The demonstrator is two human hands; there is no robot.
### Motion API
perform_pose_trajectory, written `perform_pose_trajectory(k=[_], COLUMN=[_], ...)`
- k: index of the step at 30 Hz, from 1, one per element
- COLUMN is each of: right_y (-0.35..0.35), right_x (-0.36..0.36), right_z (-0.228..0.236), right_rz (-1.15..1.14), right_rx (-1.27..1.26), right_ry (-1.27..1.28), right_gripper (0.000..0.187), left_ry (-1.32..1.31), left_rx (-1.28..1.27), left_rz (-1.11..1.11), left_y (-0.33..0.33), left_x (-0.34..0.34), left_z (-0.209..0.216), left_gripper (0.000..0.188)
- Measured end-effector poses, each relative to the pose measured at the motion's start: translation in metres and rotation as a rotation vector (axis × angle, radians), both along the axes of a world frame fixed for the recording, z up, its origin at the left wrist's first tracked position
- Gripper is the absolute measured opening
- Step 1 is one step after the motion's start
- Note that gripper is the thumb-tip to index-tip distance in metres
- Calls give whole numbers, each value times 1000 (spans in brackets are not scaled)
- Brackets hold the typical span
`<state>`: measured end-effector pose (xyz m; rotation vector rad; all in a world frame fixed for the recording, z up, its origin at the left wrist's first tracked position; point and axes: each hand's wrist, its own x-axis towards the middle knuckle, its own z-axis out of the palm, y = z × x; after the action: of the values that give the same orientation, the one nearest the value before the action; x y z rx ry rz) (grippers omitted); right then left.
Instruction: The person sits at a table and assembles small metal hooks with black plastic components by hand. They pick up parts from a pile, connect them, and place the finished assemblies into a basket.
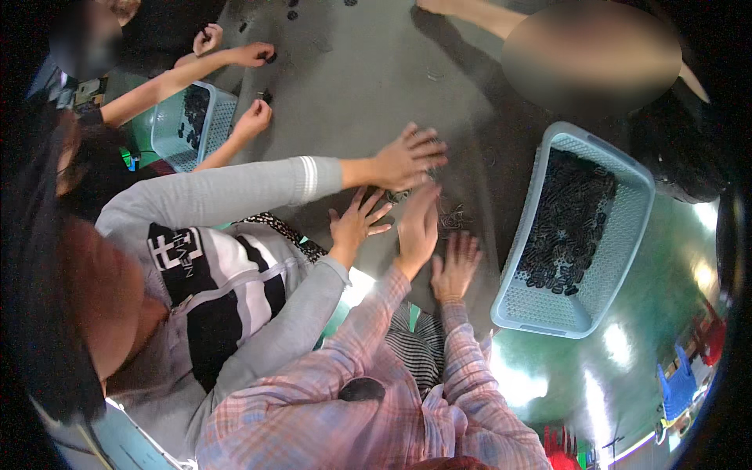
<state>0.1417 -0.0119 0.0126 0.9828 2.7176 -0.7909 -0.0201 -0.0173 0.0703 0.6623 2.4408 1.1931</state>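
My left hand (418,227), at the end of a pink plaid sleeve, is stretched over the grey table (345,94), its fingers extended and slightly blurred. To its right my right hand (457,268) lies low over the table near its front edge, fingers spread, with nothing visible in it. Between and just beyond my hands is a small heap of thin metal pieces (454,219), too small to name. More such pieces (398,196) lie beside the hands of a co-worker in grey sleeves, whose far hand (409,159) is spread close to my left fingertips.
At the right a light blue plastic basket (523,312) holds many small black pieces (568,223). A second blue basket (222,117) with black pieces stands at the far left, by another person's hands (254,117). Across the table a person's arm (474,14) reaches in.
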Motion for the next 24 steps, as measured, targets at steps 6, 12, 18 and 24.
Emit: perform_pose_trajectory(k=[6, 12, 18, 24], right_y=[-6, -13, -12, -23], right_x=[-3, 54, 81, 87], right_z=[23, 18, -20, -32], right_rz=[-68, -95, -56, -34], right_rx=[-110, -90, 34, 55], right_ry=[148, 95, 34, 42], right_gripper=[72, 74, 64, 61], left_ry=[50, 2, 197, 345], left_rx=[-177, -713, -648, -448], left_rz=[-7, -99, -1, 133], left_y=[-57, -126, -74, -18], left_x=[67, 122, 119, 66], left_z=[25, -14, -44, -61], left_gripper=[61, 120, 134, 132])
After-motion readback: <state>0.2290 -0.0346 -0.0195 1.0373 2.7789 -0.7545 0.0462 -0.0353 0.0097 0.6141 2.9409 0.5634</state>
